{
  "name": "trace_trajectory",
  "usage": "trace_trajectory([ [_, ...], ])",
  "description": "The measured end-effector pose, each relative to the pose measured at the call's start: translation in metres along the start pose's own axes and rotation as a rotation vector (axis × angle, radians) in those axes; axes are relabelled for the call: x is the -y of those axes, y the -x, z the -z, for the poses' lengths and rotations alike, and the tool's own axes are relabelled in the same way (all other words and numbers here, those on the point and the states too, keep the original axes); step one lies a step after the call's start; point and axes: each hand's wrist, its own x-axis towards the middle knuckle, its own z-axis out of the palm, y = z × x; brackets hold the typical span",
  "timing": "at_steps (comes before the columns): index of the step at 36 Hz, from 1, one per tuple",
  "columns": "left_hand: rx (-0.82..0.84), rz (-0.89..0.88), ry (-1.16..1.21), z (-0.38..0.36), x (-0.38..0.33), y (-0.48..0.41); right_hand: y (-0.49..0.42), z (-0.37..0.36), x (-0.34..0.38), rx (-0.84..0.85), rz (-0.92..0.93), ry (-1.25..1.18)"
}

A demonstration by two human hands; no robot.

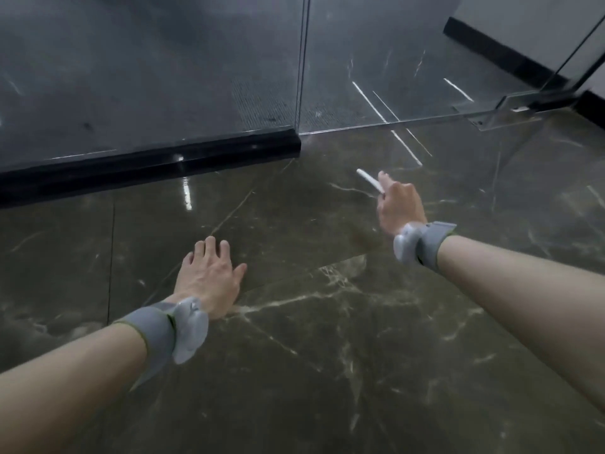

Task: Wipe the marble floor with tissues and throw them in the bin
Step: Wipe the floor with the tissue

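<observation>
Left hand point(208, 276) lies flat, fingers point(209, 245) spread and empty, palm braced on the marble floor point(327, 355), arm stretched forward. Right hand point(397, 204) is raised just above the floor near the glass partition point(393, 77), fingers pinched on one end of a white tissue point(370, 184). The tissue is seen edge-on; probably light, soft, tearable, best held bunched for wiping.
</observation>
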Motion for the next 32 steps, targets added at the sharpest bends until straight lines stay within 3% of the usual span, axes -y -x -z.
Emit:
trace_trajectory([
  [4,-0.14,-0.094,-0.153,-0.013,0.01,-0.005,0.01,-0.037,-0.003,0.27,0.155,0.067],
  [7,-0.201,-0.125,-0.149,-0.02,0.014,-0.008,0.018,-0.066,-0.005,0.349,0.209,0.06],
  [15,-0.329,-0.123,0.076,-0.034,0.022,-0.011,0.011,-0.086,0.024,0.202,0.071,-0.128],
  [25,-0.39,-0.109,0.093,-0.036,0.023,-0.014,0.055,-0.116,0.157,0.336,0.529,-0.203],
  [32,-0.394,-0.112,0.085,-0.037,0.024,-0.013,0.054,-0.114,0.158,0.413,0.694,-0.061],
])
